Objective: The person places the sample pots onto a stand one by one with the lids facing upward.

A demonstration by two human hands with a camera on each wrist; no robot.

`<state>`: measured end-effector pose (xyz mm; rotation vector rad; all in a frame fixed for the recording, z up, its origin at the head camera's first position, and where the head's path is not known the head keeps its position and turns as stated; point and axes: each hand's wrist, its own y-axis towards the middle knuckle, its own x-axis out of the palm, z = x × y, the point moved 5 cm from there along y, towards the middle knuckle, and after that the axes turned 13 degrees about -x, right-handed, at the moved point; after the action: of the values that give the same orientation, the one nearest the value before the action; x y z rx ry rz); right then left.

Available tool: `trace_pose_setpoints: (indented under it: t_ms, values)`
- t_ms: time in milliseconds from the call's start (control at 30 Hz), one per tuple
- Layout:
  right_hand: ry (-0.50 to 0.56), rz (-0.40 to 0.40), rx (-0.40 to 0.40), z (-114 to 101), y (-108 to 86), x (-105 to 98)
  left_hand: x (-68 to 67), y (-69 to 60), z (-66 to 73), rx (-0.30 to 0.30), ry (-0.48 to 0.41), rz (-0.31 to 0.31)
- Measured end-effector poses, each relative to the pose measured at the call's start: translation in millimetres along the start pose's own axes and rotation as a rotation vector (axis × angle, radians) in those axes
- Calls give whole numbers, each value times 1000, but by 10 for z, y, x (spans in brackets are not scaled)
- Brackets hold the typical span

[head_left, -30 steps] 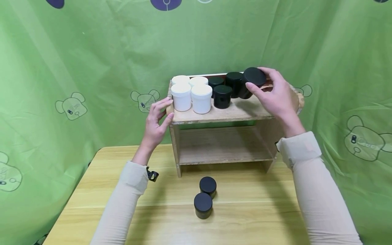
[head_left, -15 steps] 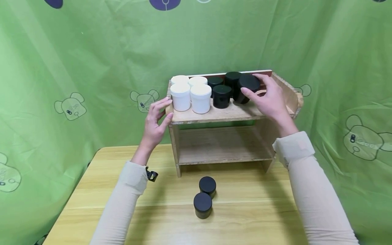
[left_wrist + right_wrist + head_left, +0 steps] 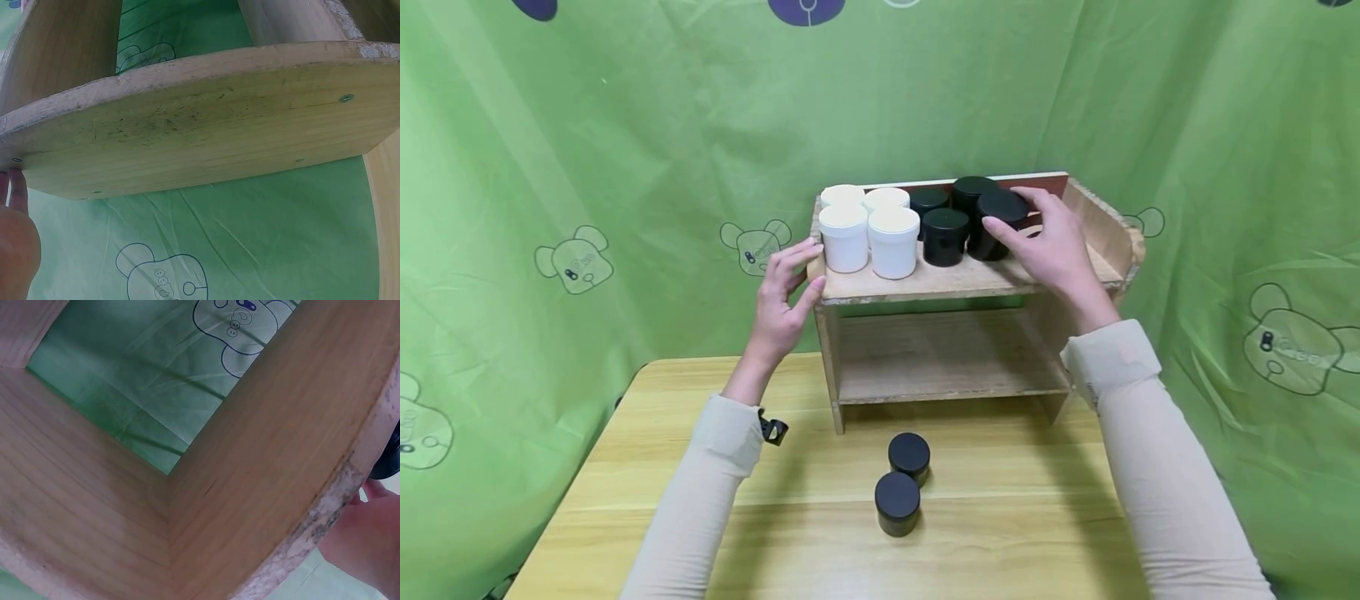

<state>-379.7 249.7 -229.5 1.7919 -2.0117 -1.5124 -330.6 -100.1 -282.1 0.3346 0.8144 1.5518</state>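
In the head view, my right hand (image 3: 1051, 246) holds a black lidded jar (image 3: 1000, 225) at the top board of a small wooden shelf (image 3: 880, 289), thumb in front and fingers at its right. Whether its base touches the board is hard to tell. Several other black jars (image 3: 944, 237) stand just left of it, and beyond them several white lidded jars (image 3: 893, 243). My left hand (image 3: 781, 304) rests with spread fingers and thumb against the shelf's left end. In the right wrist view, the shelf hides most of my right hand (image 3: 362, 540).
Two black jars (image 3: 897, 502) stand close together on the wooden table (image 3: 700, 467) in front of the shelf. The shelf has a lower board (image 3: 940, 358), a raised right end (image 3: 1101, 225) and a low back rail. A green printed curtain (image 3: 662, 150) hangs behind.
My right hand has brought its black jar left, forward and down, close to the neighbouring black jars. The left hand and the other jars have stayed in place.
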Motion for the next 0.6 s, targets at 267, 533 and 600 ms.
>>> trace_pose_setpoints:
  t_ms: [267,533,600]
  values:
    - [2,10,2,20,10,49,15,22,-120,-6,12,8]
    - [-9,15,-8,17,18,70,22,78,-352,3,6,1]
    - [-11,15,-7,16,22,74,15,78,-356,14,-2,-5]
